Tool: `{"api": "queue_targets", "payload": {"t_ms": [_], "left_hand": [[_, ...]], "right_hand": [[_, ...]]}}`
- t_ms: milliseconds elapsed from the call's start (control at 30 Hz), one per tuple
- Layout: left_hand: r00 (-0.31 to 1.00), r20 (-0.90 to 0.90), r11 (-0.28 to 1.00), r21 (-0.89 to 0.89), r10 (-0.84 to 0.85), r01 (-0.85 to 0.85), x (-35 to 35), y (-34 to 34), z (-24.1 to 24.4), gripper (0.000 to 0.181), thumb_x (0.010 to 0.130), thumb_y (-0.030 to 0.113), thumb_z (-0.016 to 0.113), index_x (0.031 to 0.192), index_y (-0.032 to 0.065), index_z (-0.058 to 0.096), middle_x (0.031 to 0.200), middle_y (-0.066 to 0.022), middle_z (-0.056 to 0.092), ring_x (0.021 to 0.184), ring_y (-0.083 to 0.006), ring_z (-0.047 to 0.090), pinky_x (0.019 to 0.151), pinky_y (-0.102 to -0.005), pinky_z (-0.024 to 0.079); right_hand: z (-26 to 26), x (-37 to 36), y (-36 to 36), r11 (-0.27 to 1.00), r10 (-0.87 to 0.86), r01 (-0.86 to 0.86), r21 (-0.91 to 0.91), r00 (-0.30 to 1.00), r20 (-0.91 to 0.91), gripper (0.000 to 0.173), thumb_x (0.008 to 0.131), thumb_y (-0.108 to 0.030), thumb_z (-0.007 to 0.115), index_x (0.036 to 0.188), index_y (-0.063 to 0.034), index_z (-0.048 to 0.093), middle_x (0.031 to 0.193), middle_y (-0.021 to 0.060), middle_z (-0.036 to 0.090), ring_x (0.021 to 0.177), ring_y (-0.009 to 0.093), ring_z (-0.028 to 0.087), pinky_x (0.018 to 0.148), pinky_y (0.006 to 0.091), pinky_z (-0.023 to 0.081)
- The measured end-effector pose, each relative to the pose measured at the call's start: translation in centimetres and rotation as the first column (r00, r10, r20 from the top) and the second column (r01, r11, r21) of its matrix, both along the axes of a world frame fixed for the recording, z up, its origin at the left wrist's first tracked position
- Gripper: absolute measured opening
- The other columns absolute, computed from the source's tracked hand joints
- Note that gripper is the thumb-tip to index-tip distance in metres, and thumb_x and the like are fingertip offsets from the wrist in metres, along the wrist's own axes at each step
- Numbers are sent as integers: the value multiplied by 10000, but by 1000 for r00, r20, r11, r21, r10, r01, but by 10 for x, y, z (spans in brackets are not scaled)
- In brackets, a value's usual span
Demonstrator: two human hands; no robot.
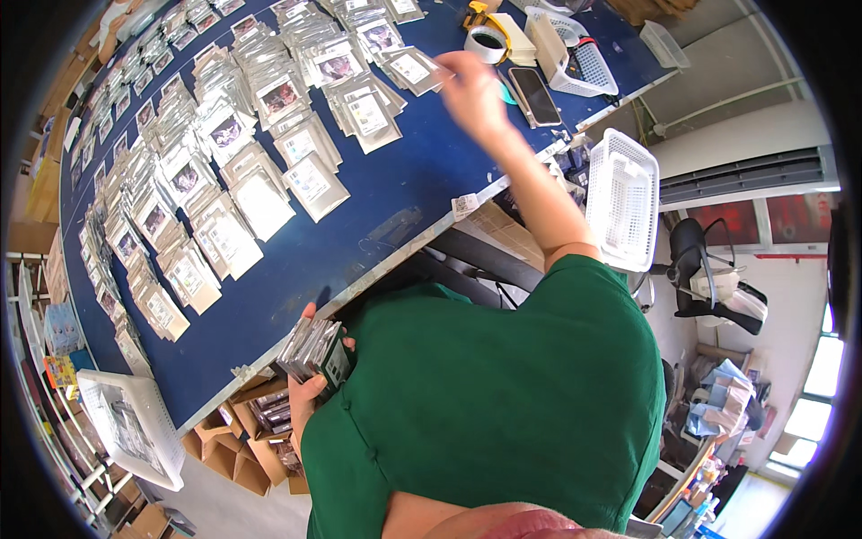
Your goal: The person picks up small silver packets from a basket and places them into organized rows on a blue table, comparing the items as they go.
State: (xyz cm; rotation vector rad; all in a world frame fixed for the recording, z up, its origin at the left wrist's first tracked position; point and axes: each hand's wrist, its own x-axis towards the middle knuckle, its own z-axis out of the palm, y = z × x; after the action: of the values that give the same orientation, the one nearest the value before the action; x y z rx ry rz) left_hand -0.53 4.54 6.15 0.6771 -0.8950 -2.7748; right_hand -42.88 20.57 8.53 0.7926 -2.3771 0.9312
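Observation:
My left hand (308,389) holds a thick stack of flat sleeved packets (313,352) against my body, at the table's near edge. My right hand (471,94), blurred, reaches across to the end of a row on the table's right. Its fingertips pinch the edge of a clear-sleeved packet (409,69) with a white label. Long overlapping rows of such packets (222,131) cover much of the blue table (377,182); some show printed pictures, others labels with codes.
Right of the rows lie a yellow tape dispenser (478,15), a tape roll (486,42), a phone (535,98) and a white basket (586,74). Another white basket (623,202) stands off the table's right edge; a white bin (128,424) sits at left. Cardboard boxes (232,458) are below. Another person (118,23) is at far left.

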Motion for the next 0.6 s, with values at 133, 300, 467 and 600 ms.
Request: {"api": "queue_targets", "payload": {"t_ms": [133, 300, 467, 600], "left_hand": [[998, -28, 998, -6, -56, 56, -11, -1, -4, 1117, 601, 172, 856, 1529, -17, 263, 1152, -189, 628, 1023, -316, 655, 948, -427, 524], [995, -30, 995, -1, -96, 96, -28, 1, -6, 1107, 596, 162, 834, 1532, -4, 265, 1154, -199, 623, 1023, -328, 655, 936, -427, 531], [996, 10, 996, 8, -94, 94, -40, 4, -4, 1109, 589, 149, 812, 1540, 18, 255, 1143, -215, 612, 1013, -336, 656, 907, -440, 550], [997, 22, 997, 18, -77, 77, -51, 9, -5, 1114, 592, 169, 813, 1543, 23, 251, 1134, -217, 607, 1008, -337, 653, 907, -432, 549]], "right_hand": [[-50, -93, 109, 719, -577, 566, 402, 809, -107, 426, 827, -330, 736, 1113, -37, 620, 1153, 159, 625, 1108, 344, 599, 943, 496, 454], [-79, -121, 153, 718, -627, 483, 502, 762, 163, 752, 768, -479, 743, 1379, -97, 527, 1312, 183, 584, 1246, 360, 524, 1019, 505, 397], [-83, -135, 155, 731, -655, 503, 461, 705, 270, 901, 692, -555, 762, 1424, -103, 495, 1350, 168, 566, 1275, 354, 506, 1049, 517, 363], [-89, -142, 166, 794, -594, 490, 361, 753, 284, 966, 651, -588, 776, 1441, -117, 482, 1364, 157, 557, 1275, 351, 505, 1050, 517, 360]]}}
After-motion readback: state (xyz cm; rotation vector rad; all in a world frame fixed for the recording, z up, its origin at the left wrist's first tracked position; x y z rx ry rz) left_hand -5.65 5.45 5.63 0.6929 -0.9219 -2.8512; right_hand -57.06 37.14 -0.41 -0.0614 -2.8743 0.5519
